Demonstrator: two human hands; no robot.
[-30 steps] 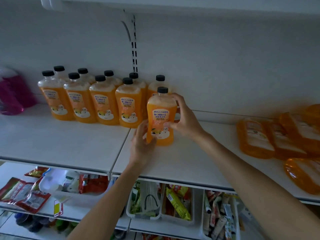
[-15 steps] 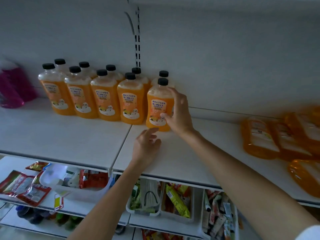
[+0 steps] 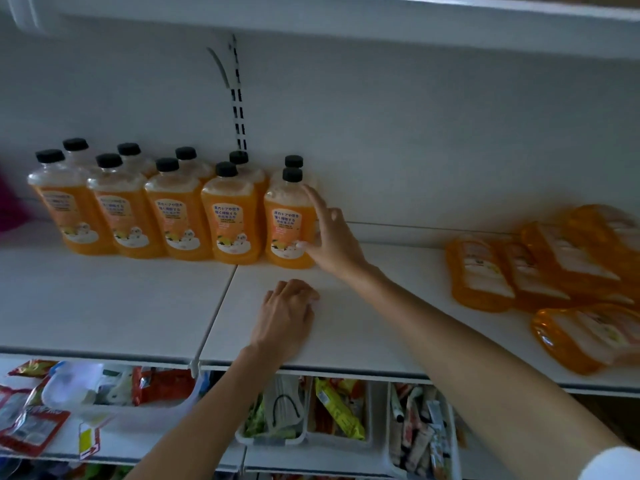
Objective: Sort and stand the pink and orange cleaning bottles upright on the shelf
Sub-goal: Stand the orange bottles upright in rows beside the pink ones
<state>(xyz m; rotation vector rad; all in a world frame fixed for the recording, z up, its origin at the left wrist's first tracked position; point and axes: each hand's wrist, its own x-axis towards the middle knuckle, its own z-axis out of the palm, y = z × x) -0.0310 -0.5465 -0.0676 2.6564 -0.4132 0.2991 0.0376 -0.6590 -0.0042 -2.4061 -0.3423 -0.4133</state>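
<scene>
Several orange bottles (image 3: 173, 216) with black caps stand upright in two rows at the back of the white shelf (image 3: 104, 299). The rightmost front bottle (image 3: 285, 226) stands at the end of the row. My right hand (image 3: 329, 233) is beside it with fingers spread, index fingertip at its shoulder and thumb at its lower right side. My left hand (image 3: 287, 317) rests palm down on the shelf in front of that bottle, holding nothing. Several more orange bottles (image 3: 485, 271) lie flat on the shelf at the right. A pink bottle (image 3: 10, 209) shows blurred at the left edge.
A shelf board (image 3: 346, 22) runs overhead. Below the shelf, white bins (image 3: 273, 441) hold packets and tubes, and red snack bags (image 3: 31, 427) lie on a lower shelf at the left. Bare shelf surface lies between the standing row and the lying bottles.
The bottle went from held in both hands to standing at the row's right end. My left hand dropped to the shelf; my right hand's fingers have loosened to a spread touch.
</scene>
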